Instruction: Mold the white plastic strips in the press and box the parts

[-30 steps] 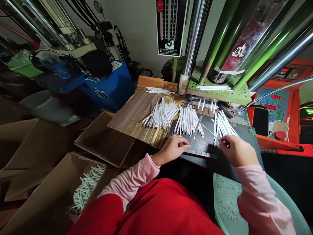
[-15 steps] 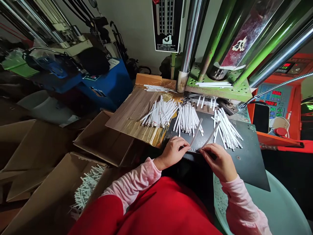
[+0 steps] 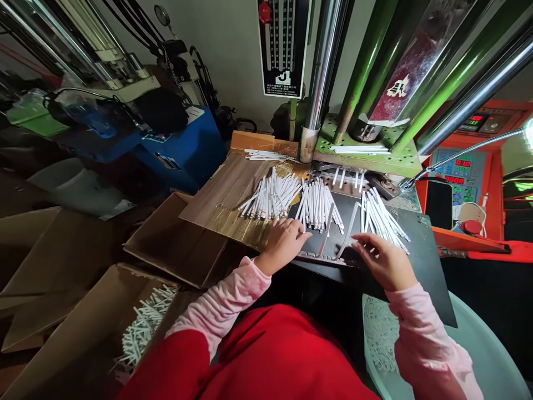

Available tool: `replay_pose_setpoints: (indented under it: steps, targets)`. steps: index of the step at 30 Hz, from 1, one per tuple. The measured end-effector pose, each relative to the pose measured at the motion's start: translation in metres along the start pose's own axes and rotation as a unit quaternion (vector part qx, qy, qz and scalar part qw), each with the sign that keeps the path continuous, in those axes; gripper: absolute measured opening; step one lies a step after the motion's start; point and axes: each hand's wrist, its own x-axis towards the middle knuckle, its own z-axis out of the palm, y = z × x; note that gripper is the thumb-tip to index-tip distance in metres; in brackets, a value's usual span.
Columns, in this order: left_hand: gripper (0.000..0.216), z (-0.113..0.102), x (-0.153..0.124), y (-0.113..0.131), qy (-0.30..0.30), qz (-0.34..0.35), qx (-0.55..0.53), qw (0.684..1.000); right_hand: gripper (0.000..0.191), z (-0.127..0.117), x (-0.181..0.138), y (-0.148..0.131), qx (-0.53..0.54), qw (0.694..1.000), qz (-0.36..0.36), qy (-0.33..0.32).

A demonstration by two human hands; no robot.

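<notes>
My left hand (image 3: pixel 284 240) rests on the front of the black work plate (image 3: pixel 416 266), fingers loosely spread, reaching toward the middle pile of white sticks (image 3: pixel 318 203); nothing shows in it. My right hand (image 3: pixel 383 258) hovers just right of it, fingers apart, beside the right pile of white sticks (image 3: pixel 381 216). Two single grey strips (image 3: pixel 347 230) lie slanted on the plate between my hands, their lower ends in a metal fixture (image 3: pixel 325 258) at the plate's front edge. A third pile of white sticks (image 3: pixel 270 197) lies on the gold-foil board (image 3: pixel 225 205).
A green press with chrome columns (image 3: pixel 322 72) stands behind the plate. An orange control box with red displays (image 3: pixel 462 172) and a phone (image 3: pixel 437 204) is at right. Open cardboard boxes (image 3: pixel 166 239) at left; one holds white sticks (image 3: pixel 144 325). A pale basin (image 3: pixel 478 355) sits lower right.
Both hands have let go of the two strips, which now stand in the fixture. My left hand moved up toward the middle pile; my right hand shifted right and opened.
</notes>
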Motion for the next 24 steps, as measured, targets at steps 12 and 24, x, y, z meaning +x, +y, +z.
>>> replay_pose_setpoints:
  steps: [12,24]
  targets:
    - [0.012,-0.026,0.017,0.0,-0.072,-0.05,0.047,0.995,0.028,0.028,0.064,0.011,-0.172,0.982,0.051,-0.049]
    - [0.034,-0.061,-0.006,-0.014,-0.118,-0.097,-0.537,0.83,0.018,-0.038,0.035,0.009,-0.245,0.969,-0.004,-0.01]
